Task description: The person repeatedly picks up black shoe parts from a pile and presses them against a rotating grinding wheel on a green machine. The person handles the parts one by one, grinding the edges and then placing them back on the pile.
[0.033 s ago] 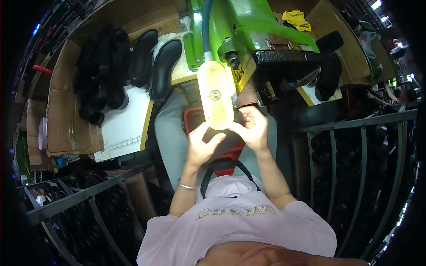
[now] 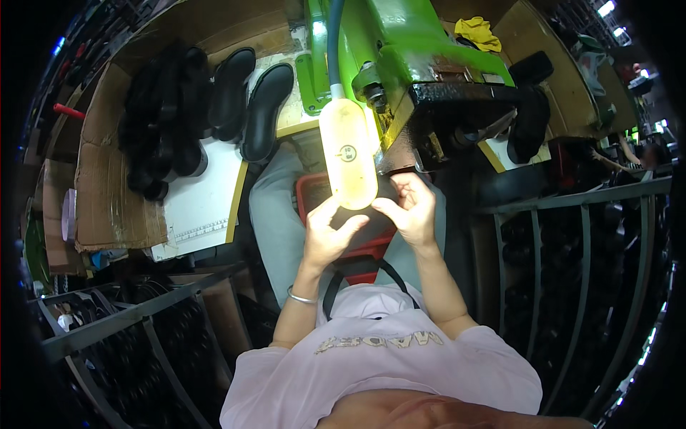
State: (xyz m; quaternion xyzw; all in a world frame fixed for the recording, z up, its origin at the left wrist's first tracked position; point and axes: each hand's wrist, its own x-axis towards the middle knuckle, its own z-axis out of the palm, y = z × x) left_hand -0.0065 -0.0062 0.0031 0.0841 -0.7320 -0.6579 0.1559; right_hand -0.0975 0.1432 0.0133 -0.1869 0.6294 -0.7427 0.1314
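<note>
Left hand (image 2: 325, 234) and right hand (image 2: 414, 214) flank the yellow oval lamp's (image 2: 349, 168) lower end, near a green machine (image 2: 421, 36).

The yellow lamp (image 2: 349, 175) above the fingers (image 2: 325, 213) bears a round mark (image 2: 348, 153); the shirt (image 2: 400, 372) below, lettering (image 2: 379, 341); the white board (image 2: 200, 196) leftward, scale marks (image 2: 204, 229).

Your near shirt (image 2: 486, 368) is pale pink, the far machine (image 2: 411, 25) bright green, the lamp (image 2: 350, 171) yellow, and the left footwear (image 2: 266, 118) plain black.
</note>
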